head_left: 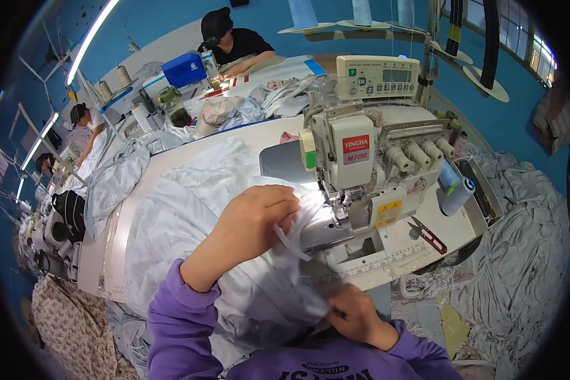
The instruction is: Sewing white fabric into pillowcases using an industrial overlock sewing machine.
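Both hands are gripping pale cloth (190, 215) lying beside the sewing machine (361, 158). Left hand (256, 215) is pinching a fold shut; right hand (354, 313) is clutching the hem near the body.

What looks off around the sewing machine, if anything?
Nothing looks damaged or spilled. The red-handled snips lie loose on the machine table, right of the sewing machine. Pale fabric is bunched under both hands, left hand and right hand, and more grey cloth is heaped on the right.

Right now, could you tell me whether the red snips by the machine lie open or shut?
Open: the snips' blades spread apart on the table.
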Tool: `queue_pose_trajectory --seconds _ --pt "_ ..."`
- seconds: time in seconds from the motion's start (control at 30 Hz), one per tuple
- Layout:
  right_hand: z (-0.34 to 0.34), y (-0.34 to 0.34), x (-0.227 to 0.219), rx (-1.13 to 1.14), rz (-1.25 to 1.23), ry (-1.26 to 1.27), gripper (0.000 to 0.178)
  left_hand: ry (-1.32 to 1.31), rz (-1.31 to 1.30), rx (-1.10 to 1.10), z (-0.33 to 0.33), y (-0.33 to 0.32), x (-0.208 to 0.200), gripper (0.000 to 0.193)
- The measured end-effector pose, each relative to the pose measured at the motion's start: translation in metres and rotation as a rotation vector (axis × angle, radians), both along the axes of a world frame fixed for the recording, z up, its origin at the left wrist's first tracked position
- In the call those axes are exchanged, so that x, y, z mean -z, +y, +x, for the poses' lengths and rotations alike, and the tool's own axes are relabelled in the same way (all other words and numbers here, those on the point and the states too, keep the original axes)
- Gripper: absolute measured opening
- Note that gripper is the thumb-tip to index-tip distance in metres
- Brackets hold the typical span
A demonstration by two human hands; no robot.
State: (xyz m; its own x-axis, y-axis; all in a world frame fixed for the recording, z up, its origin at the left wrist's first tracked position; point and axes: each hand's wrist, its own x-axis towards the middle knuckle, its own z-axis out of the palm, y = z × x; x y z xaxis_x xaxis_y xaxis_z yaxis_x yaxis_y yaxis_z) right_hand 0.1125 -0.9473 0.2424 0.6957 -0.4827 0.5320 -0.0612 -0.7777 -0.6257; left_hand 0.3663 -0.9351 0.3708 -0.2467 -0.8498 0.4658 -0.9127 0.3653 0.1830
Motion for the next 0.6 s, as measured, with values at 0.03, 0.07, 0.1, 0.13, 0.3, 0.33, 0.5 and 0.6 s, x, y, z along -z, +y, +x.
queue_pose_trajectory --seconds 0.03,0.07,0.1,0.13,0.3,0.33,0.5,0.6 --pt "-0.008 0.003 -0.004 -0.193 0.215 0.086 0.022 0.007 0.064 -0.024 0.0 0.003 -0.003 0.03" --pt "-0.016 0.004 -0.003 -0.387 0.431 0.171 0.02 0.007 0.067 -0.03 -0.001 0.005 -0.002 0.03" --pt "-0.026 0.006 0.004 -0.38 0.432 0.175 0.02 0.059 0.063 0.021 -0.003 0.006 -0.001 0.028" --pt "-0.036 0.007 0.013 -0.452 0.635 0.309 0.021 0.11 0.06 0.072 -0.005 0.007 0.0 0.027" --pt "-0.044 0.006 0.002 -0.154 0.716 0.563 0.026 -0.03 -0.055 0.042 -0.022 0.014 0.005 0.025" --pt "-0.045 0.004 -0.009 -0.145 0.631 0.536 0.037 -0.049 -0.085 0.017 -0.025 0.014 0.006 0.026" --pt "-0.005 0.006 -0.057 0.075 1.039 -0.064 0.039 -0.062 -0.059 -0.006 -0.023 0.017 0.005 0.031" --pt "0.013 -0.001 -0.042 -0.029 1.238 -0.119 0.03 -0.051 -0.075 -0.024 -0.023 0.016 0.007 0.032"
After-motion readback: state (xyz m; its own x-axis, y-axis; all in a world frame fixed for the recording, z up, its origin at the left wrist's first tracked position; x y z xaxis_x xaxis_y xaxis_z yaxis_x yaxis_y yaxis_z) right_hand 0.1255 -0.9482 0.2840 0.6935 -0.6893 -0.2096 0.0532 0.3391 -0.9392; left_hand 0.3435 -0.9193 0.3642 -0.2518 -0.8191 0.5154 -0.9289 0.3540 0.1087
